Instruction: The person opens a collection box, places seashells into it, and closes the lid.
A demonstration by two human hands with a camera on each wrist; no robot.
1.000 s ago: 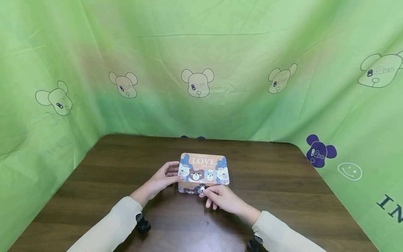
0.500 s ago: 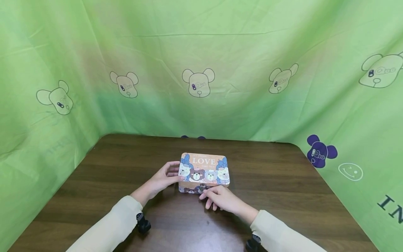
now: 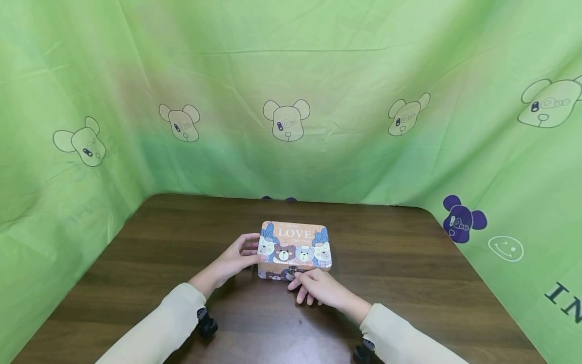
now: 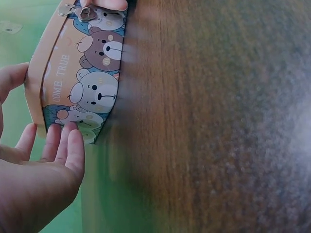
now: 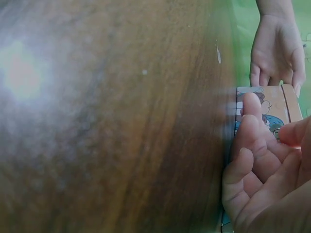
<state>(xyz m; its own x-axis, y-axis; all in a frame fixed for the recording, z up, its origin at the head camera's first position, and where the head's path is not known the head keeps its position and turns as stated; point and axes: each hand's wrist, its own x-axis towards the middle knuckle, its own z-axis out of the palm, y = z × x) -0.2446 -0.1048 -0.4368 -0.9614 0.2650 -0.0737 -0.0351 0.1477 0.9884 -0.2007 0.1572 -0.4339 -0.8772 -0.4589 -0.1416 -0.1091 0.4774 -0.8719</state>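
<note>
A small tin box (image 3: 294, 245) with a lid marked LOVE and bear faces stands lidded on the table. My left hand (image 3: 233, 259) rests against its left end, the thumb on the lid's front corner and the outstretched fingers touching the side. On the box's front is a metal clasp (image 4: 83, 12). My right hand (image 3: 320, 287) pinches at this clasp with thumb and forefinger, while its other fingers hang loosely below. In the right wrist view the thumb and palm cover most of the box's front.
The brown wooden table (image 3: 191, 222) extends round the box on all sides. A green cloth (image 3: 227, 151) with printed bear heads hangs behind and at both sides. A black wrist camera (image 3: 207, 324) is strapped at the left sleeve.
The clasp's bright metal shows less in the head view than a second ago. My right wrist has shifted slightly left. The left hand and the box have hardly moved.
</note>
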